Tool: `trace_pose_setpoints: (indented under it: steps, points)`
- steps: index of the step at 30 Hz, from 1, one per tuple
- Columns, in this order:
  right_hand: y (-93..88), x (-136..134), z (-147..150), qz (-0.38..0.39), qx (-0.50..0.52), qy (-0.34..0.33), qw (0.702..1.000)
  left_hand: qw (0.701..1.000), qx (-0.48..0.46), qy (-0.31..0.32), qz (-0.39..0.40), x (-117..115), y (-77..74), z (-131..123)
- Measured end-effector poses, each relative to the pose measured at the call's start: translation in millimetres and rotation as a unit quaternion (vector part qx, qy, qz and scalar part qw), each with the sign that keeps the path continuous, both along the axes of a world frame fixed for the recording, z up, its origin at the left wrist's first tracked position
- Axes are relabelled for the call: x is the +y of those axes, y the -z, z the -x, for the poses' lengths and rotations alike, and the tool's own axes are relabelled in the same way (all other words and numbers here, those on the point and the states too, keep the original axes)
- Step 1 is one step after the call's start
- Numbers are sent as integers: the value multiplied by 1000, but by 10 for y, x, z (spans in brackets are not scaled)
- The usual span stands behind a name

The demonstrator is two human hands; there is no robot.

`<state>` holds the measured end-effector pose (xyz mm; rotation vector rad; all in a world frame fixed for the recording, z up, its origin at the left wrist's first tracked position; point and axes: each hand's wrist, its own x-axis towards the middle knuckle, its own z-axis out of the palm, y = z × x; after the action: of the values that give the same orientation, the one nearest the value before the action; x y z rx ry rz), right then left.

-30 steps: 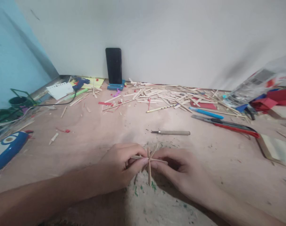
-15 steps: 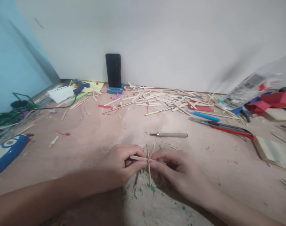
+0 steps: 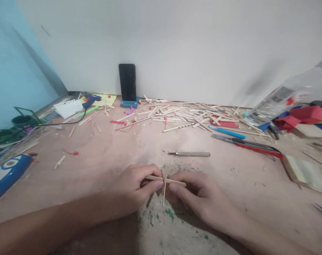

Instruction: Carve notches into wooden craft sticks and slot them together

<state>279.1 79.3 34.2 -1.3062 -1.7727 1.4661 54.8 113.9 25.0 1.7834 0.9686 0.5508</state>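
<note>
Thin wooden sticks joined in a star-like cross (image 3: 164,180) are held up between my two hands, over the lower middle of the table. My left hand (image 3: 139,186) pinches the left side of the cross between thumb and forefinger. On the other side, my right hand (image 3: 194,187) has its thumb and forefinger closed round the right-hand stick. Its other fingers are curled and partly hidden. Green shavings (image 3: 169,213) lie on the table below the cross. Beyond my hands rests a carving tool (image 3: 194,154) with a wooden handle.
Loose sticks (image 3: 182,109) are heaped along the wall, near an upright phone (image 3: 128,82). On the right are a blue pen (image 3: 227,132), a red-handled cutter (image 3: 259,147), a wooden board (image 3: 309,173) and a plastic bottle (image 3: 280,101). A blue-and-white object (image 3: 13,173) lies left.
The stick cross has turned between my fingers, and one stick now points right over my right hand. The view has shifted slightly.
</note>
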Motion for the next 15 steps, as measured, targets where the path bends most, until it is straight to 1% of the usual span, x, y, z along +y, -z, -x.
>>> trace_pose_setpoints:
  steps: [5, 9, 12, 15]
  points:
    - [17, 14, -22, -50, -17, -30, 998, 999, 1, 3, -40, 12, 52, -13]
    - [22, 20, -29, -37, -18, -29, 999, 999, -7, 6, -49, 6, 34, -22]
    - [18, 23, -26, -20, -18, -15, 1000, 1000, -6, 3, -17, 1, 9, -14]
    - [0, 30, -23, -13, -13, 14, 1000, 999, -26, -18, 14, 12, 3, -1]
